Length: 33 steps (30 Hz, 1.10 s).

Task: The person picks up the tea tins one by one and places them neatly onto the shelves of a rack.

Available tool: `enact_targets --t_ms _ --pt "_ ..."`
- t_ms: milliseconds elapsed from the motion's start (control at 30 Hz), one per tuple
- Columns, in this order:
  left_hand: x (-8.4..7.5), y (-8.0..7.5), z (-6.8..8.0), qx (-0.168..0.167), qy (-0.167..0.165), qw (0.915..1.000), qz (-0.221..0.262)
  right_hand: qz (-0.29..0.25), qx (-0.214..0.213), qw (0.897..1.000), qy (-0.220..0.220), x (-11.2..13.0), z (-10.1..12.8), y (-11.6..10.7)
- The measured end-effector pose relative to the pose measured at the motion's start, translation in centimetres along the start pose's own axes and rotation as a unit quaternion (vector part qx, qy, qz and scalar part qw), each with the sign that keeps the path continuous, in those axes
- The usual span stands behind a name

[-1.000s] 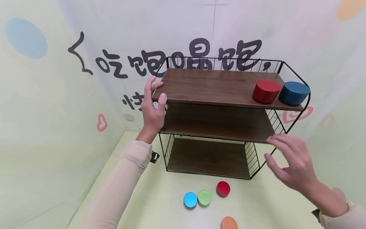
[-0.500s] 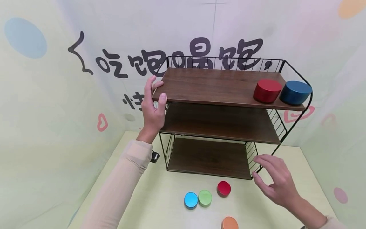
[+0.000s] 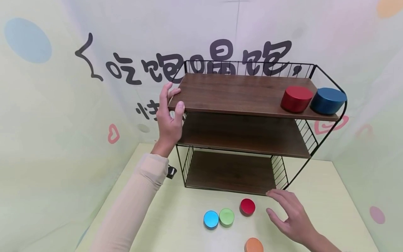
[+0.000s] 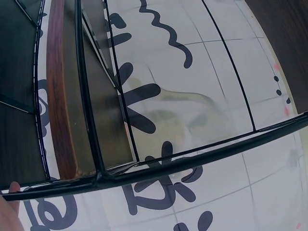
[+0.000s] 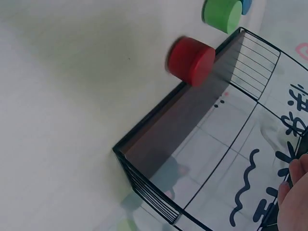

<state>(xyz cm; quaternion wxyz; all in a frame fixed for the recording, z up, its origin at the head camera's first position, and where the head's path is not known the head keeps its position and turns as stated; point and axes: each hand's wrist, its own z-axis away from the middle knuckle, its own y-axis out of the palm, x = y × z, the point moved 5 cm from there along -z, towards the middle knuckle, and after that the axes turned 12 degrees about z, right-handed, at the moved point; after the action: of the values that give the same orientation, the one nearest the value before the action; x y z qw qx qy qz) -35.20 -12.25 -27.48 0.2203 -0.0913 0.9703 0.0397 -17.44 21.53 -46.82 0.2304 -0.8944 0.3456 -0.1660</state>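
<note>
A black wire shelf rack (image 3: pixel 234 112) with three brown wooden boards stands against the printed backdrop. My left hand (image 3: pixel 170 120) grips the left end of its top board; only a little of this hand (image 4: pixel 8 214) shows in the left wrist view. My right hand (image 3: pixel 291 217) is in the air near the rack's lower right corner, holding nothing, its fingers and thumb apart. Left of it on the table sits a short red cylinder (image 3: pixel 247 207), like a small tin. Green (image 3: pixel 226 217) and light blue (image 3: pixel 211 219) cylinders stand side by side, and an orange one (image 3: pixel 253 245) lies nearer me.
On the top board's right end stand a larger-looking red cylinder (image 3: pixel 296 99) and a dark blue cylinder (image 3: pixel 328 100). The rack's bottom board (image 3: pixel 231 171) is near the table surface (image 3: pixel 176 217). Cloth-like printed walls (image 3: pixel 56 147) enclose the table.
My right hand has moved down and left, from beside the middle board to below the rack's lower right corner. My left hand keeps its hold on the rack. The cylinders have stayed put.
</note>
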Motion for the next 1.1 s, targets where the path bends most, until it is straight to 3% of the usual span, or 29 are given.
enact_targets --t_ms 267,700,933,1033,1100 --pt "-3.0 0.6 -0.4 0.002 -0.005 0.9998 0.020 0.001 0.051 0.998 0.037 0.2 2.7 1.5" --pt "-3.5 0.6 -0.5 0.000 0.003 0.9997 0.025 0.022 0.158 0.985 0.065 2.1 7.7 4.7" --pt "-3.6 0.6 -0.6 0.001 0.005 0.9996 0.029 0.026 0.182 0.980 0.076 2.7 8.9 5.3" --pt "-3.5 0.6 -0.5 0.000 0.006 0.9995 0.030 0.039 0.211 0.970 0.113 2.8 9.4 5.4" --pt "-3.5 0.6 -0.5 0.001 0.006 0.9996 0.028 0.043 0.252 0.953 0.159 3.1 9.8 5.6"
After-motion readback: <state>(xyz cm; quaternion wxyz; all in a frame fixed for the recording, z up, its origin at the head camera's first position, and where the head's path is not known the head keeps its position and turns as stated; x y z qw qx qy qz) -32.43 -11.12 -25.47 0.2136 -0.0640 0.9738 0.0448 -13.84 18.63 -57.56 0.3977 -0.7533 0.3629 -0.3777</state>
